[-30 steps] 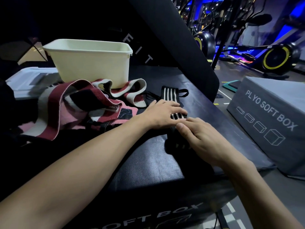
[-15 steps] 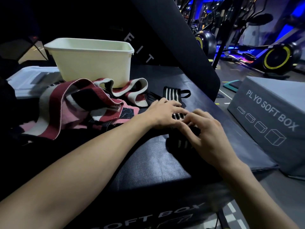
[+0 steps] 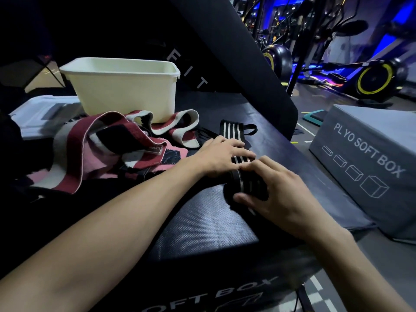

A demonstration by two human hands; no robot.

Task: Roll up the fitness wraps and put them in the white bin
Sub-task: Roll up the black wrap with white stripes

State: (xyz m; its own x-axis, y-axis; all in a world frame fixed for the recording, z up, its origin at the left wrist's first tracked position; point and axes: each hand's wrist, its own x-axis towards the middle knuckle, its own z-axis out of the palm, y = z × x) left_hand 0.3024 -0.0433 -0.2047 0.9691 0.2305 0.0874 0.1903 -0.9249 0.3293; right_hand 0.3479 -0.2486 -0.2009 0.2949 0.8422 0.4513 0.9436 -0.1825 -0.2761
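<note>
the black wrap with white stripes [image 3: 234,140] lies in the middle of the frame on the black soft box [image 3: 202,221], its near end already turned into a short roll and its far end, with a thin loop, stretched flat toward the upper middle. the right hand [image 3: 281,194] has its thumb and curled fingers around that roll, while the left hand [image 3: 222,156] lies with fingers straight, pressing the flat stretch just beyond the roll. the likeliest fault, as i judge it, is a loose or skewed roll: if the flat part is let slacken or the roll is fed at a slant, the layers could telescope and spring open once released. the roll also sits near the right edge of the box top, so a push that way might send it off. the loop at the far end could snag the other cloth just beside it. by count: one white bin [image 3: 126,91], upper left of centre, contents hidden; one striped black wrap being rolled; a heap of red, white and pink wraps [image 3: 94,149] to the left, tangled so i cannot count them; two hands; one grey soft box [image 3: 369,163] at the right.
</note>
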